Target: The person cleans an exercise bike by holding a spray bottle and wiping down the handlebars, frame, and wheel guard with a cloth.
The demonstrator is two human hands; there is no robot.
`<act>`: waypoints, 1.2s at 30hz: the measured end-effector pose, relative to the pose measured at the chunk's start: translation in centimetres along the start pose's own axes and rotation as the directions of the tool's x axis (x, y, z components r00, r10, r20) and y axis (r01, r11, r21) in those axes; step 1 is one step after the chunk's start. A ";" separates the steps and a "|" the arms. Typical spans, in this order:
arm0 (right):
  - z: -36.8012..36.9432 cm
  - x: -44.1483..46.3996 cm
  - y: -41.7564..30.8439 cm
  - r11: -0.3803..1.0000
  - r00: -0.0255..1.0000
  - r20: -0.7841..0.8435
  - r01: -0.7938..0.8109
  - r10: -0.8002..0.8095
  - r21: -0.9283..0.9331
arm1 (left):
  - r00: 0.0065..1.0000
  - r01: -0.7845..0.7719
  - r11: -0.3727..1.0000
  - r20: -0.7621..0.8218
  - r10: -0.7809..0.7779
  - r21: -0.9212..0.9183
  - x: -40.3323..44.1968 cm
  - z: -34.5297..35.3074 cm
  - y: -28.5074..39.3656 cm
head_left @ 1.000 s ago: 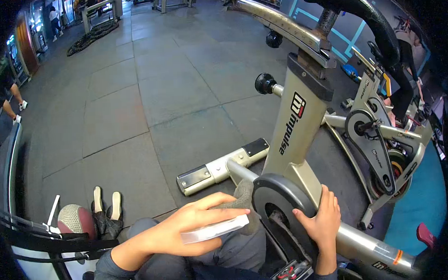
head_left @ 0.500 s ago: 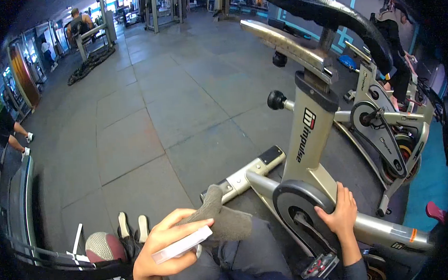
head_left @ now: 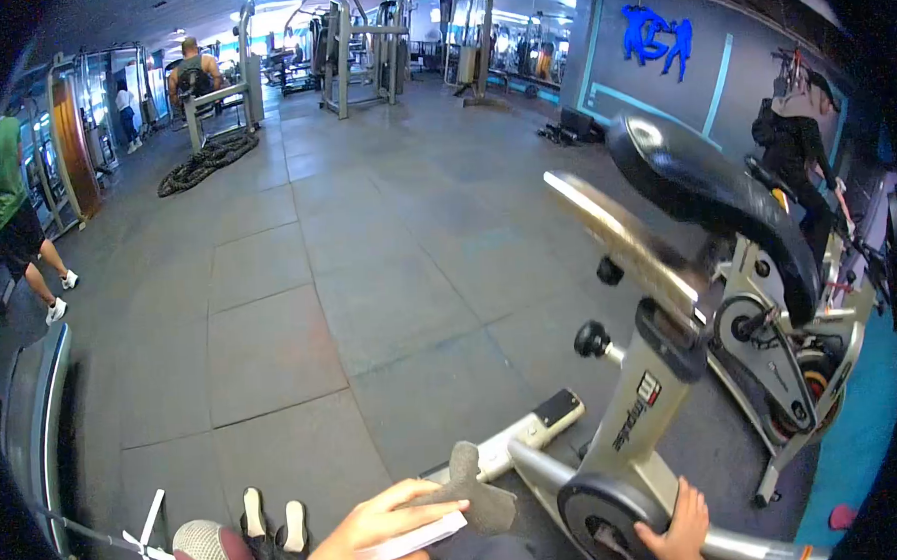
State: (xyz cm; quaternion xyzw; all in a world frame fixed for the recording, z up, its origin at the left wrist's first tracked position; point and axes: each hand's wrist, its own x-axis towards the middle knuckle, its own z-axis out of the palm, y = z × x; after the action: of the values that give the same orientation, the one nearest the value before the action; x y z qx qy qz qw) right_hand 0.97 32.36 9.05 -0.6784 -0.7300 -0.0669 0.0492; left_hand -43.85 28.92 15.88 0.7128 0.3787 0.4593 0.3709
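My left hand [head_left: 380,533], low in the middle, has its fingers closed around a small flat white object [head_left: 412,539] whose kind I cannot make out. Right behind it is a grey sock [head_left: 486,504], partly hidden by the fingers; whether a foot fills it is unclear. My right hand [head_left: 682,532] lies on the frame of a spin bike [head_left: 630,417], its fingers stretched and thumb spread near the round drive cover [head_left: 601,509]. The bike's black saddle [head_left: 710,188] rises above, at the upper right.
A pair of shoes [head_left: 274,533], a grey-and-maroon ball [head_left: 212,551] and a white cross-shaped stand [head_left: 152,543] sit at lower left. Another bike [head_left: 761,341] stands right. People [head_left: 15,199] are around; a coiled rope [head_left: 208,162] lies at the back.
My view has tilted up, so the bike and both hands sit lower in the picture. The left hand still has the white object; the right hand stays on the bike.
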 end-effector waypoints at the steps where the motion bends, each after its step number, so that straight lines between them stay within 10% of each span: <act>1: -1.4 0.3 -1.3 1.000 1.000 0.017 -0.002 0.002 0.024 | 1.000 0.023 1.000 0.011 -0.022 -0.014 0.9 0.1 -0.5; 36: -3.9 1.3 -1.8 0.991 0.976 0.217 -0.054 0.027 0.119 | 0.972 0.234 0.959 0.033 -0.232 -0.161 7.7 -3.3 13.3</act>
State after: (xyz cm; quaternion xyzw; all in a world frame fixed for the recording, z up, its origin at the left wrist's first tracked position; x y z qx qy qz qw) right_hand -0.97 32.87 13.00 -0.6921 -0.7197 0.0534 0.0133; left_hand -42.00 30.48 31.44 0.6335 0.4182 0.4371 0.4825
